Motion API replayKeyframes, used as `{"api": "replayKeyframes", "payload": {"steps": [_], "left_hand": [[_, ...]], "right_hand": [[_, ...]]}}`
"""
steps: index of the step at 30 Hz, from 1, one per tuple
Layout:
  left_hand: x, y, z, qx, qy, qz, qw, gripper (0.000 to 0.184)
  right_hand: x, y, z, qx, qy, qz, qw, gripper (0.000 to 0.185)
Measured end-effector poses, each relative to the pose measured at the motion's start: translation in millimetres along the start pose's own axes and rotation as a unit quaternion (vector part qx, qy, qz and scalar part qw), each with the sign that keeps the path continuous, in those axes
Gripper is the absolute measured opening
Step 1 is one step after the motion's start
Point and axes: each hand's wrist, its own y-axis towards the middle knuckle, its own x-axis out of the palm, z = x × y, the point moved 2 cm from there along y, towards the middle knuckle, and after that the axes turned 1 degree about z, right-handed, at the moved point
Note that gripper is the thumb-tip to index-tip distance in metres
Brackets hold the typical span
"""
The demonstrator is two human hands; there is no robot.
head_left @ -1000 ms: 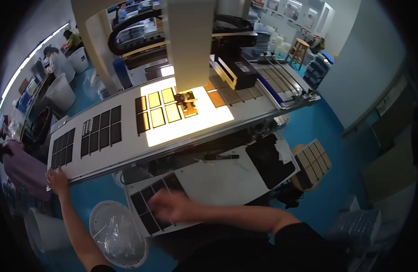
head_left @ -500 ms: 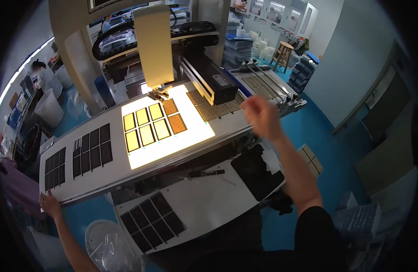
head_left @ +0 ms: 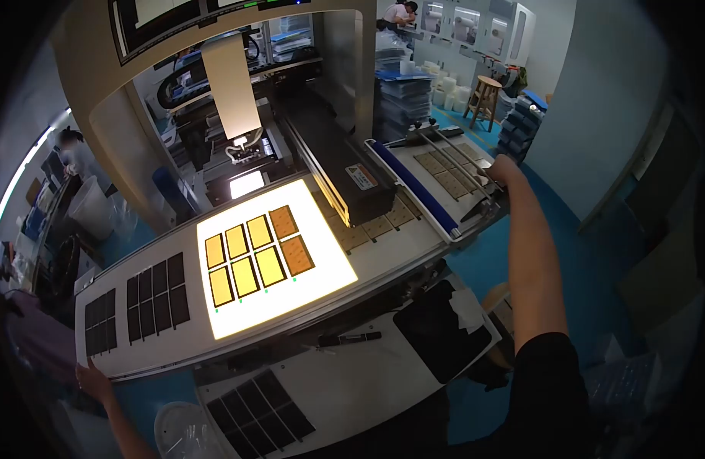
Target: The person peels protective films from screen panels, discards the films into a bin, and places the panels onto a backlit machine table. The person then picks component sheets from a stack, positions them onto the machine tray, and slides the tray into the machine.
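panels (head_left: 271, 266), eight in two rows, six yellow and two orange-brown, lie on the glowing patch of a long white bed (head_left: 199, 336), between the two hands and well apart from both. the left hand (head_left: 96, 382) is at the bed's near left corner, close to dark panels (head_left: 100, 321), fingers at the edge; i cannot tell how firmly they close. the right arm stretches to the far right end, its hand (head_left: 507, 171) partly curled beside the metal rods (head_left: 464, 151); whether it grips anything is unclear. a black machine head (head_left: 345, 180) and a blue roller (head_left: 415, 190) stand between panels and right hand
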Motion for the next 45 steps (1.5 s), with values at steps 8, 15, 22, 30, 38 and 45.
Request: {"api": "replayKeyframes", "payload": {"steps": [8, 15, 22, 30, 38, 45], "left_hand": [[-4.5, 6.6, 1.3, 0.023, 0.027, -0.031, 0.999, 0.060], [11.6, 7.4, -5.2, 0.016, 0.032, 0.008, 0.999, 0.060], [13.7, 2.8, -4.6, -0.005, 0.012, -0.004, 1.000, 0.057], [58.1, -8.3, -26.9, -0.005, -0.073, 0.029, 0.997, 0.057], [-66.2, -149.6, 27.8, 0.206, -0.307, 0.209, 0.905, 0.057], [-189.3, -240.9, 68.4, 0.226, -0.418, 0.039, 0.879, 0.055]], "right_hand": [[-17.3, -13.8, -6.4, 0.039, -0.021, -0.099, 0.994, 0.089], [3.1, 13.8, 19.0, 0.049, 0.045, 0.161, 0.985, 0.028], [-107.5, -98.0, 30.7, 0.063, 0.198, 0.427, 0.880, 0.024], [-177.4, -216.8, 125.2, -0.039, 0.232, 0.391, 0.890, 0.032], [-105.5, -363.6, 187.9, 0.103, 0.482, 0.214, 0.844, 0.042], [103.3, -339.8, 356.1, 0.221, 0.753, 0.094, 0.613, 0.041]]}}
